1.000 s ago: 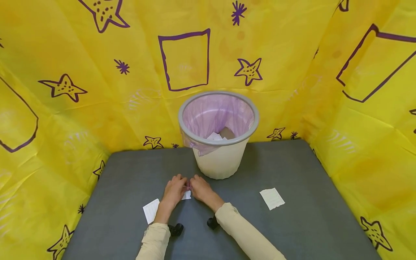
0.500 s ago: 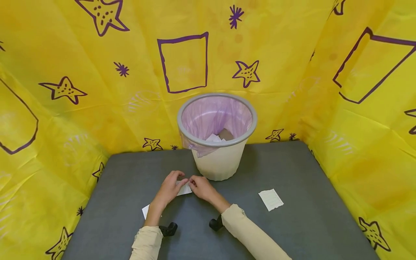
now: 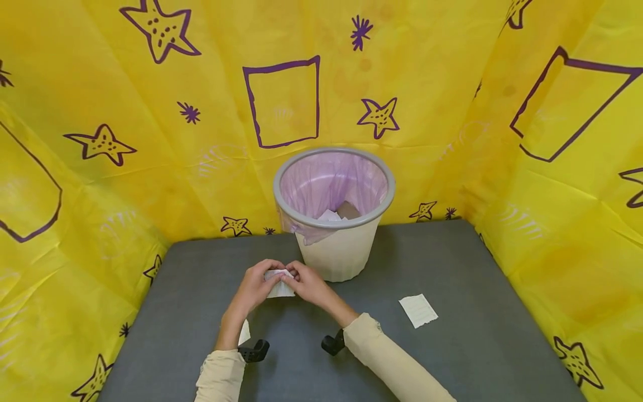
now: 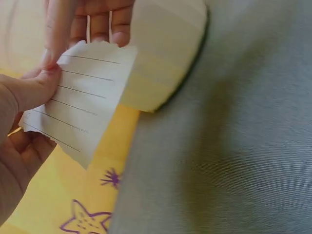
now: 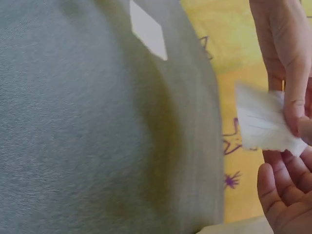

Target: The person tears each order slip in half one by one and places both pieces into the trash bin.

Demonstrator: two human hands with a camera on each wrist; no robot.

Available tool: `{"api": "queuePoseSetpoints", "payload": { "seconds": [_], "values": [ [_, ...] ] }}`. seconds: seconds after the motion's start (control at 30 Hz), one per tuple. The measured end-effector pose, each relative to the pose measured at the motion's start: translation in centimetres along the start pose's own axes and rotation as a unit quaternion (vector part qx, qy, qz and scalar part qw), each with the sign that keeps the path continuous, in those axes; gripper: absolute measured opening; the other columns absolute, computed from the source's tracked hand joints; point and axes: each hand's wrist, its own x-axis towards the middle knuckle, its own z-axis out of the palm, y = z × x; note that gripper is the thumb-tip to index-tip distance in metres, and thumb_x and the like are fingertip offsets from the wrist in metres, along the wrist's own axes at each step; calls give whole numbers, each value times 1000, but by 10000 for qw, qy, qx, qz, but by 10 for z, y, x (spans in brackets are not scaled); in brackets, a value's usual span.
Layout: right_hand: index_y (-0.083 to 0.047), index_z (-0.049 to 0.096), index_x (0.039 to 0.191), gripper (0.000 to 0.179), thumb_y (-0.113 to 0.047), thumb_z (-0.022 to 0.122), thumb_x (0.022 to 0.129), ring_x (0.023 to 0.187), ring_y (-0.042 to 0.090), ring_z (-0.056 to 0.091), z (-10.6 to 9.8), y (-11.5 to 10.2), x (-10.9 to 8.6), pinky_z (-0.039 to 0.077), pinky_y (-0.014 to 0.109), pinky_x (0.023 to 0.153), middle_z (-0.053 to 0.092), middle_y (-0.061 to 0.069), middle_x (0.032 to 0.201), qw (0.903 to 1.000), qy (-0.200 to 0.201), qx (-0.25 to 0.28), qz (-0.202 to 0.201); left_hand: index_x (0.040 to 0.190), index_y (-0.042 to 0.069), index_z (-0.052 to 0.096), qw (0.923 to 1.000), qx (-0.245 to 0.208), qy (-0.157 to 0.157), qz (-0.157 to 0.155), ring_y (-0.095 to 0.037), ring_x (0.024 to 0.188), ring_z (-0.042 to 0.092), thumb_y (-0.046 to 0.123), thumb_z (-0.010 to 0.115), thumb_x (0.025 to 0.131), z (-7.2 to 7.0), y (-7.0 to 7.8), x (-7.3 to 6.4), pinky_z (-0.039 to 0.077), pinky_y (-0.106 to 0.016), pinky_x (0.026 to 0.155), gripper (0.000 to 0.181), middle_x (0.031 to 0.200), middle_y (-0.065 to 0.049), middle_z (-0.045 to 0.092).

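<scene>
A torn piece of lined paper (image 3: 281, 288) is up off the table, between both hands in front of the bin. My left hand (image 3: 256, 283) pinches it between thumb and fingers at one side. On the other side, my right hand (image 3: 308, 285) pinches its upper edge, thumb close to the left thumb. In the left wrist view, the paper (image 4: 87, 105) shows printed lines and ragged edges. The right wrist view has the same paper (image 5: 265, 119), slightly blurred. Another white paper piece (image 3: 244, 333) lies beside my left wrist, partly hidden by it.
A cream bin (image 3: 339, 254) with a grey rim and purple liner stands at the back of the grey table (image 3: 462, 268). Paper scraps (image 3: 330, 215) and a brown piece (image 3: 348, 210) are inside. One more torn paper (image 3: 418, 310) lies on the right. Yellow patterned cloth surrounds the table.
The hands have brought the paper up from the table, and more of it shows. My left forearm has moved left, covering more of the left paper piece. The head view has tilted slightly up.
</scene>
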Motion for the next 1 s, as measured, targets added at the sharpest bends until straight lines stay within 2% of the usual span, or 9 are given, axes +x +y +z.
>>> {"api": "queuePoseSetpoints", "payload": {
  "seconds": [0.1,0.23,0.37,0.5,0.73,0.87,1.0],
  "values": [
    [-1,60,105,20,-20,58,98,68,5,51,-5,-8,1,44,16,59,66,12,88,9996,134,-21,-232,97,9,70,9996,-103,-9,245,-21,89,67,4,71,85,-9,8,2,54,-37,78,13,95,-5,71],
    [-1,59,98,15,-16,59,97,65,5,47,-11,-19,-1,39,15,58,62,11,81,9980,303,-160,-533,98,12,71,9992,-114,-19,385,-14,83,64,8,71,86,-19,14,4,51,-27,71,13,96,-2,72],
    [-2,59,96,12,-14,60,96,63,4,44,-17,-26,-3,38,14,57,60,9,76,9956,465,-269,-764,96,13,72,9993,-114,110,325,-8,75,59,12,72,86,-26,19,4,49,-22,65,10,93,-1,72],
    [-1,59,94,11,-12,62,94,65,4,46,-24,-34,-6,40,14,58,61,10,76,9923,624,-283,-1033,94,13,72,9991,-111,221,334,-8,72,59,12,73,85,-30,26,5,50,-22,63,9,90,-1,73],
    [-3,61,91,10,-11,64,93,64,4,45,-36,-42,-11,38,13,57,58,7,72,9902,800,-358,-1091,93,12,72,9980,-89,323,534,-7,73,62,9,73,85,-35,39,9,55,-23,67,9,86,1,72],
    [-4,62,91,8,-12,64,93,61,3,41,-41,-49,-15,34,13,56,53,3,68,9848,957,-619,-1314,91,13,72,9973,-95,374,626,-5,73,62,9,73,84,-41,51,9,55,-22,67,8,84,2,71],
    [-5,64,92,8,-13,62,94,62,5,43,-49,-64,-18,35,13,57,55,2,70,9758,1193,-942,-1569,89,12,71,9939,-115,526,960,-4,72,61,5,74,82,-46,63,13,52,-17,66,10,82,2,70]
  ]
}}
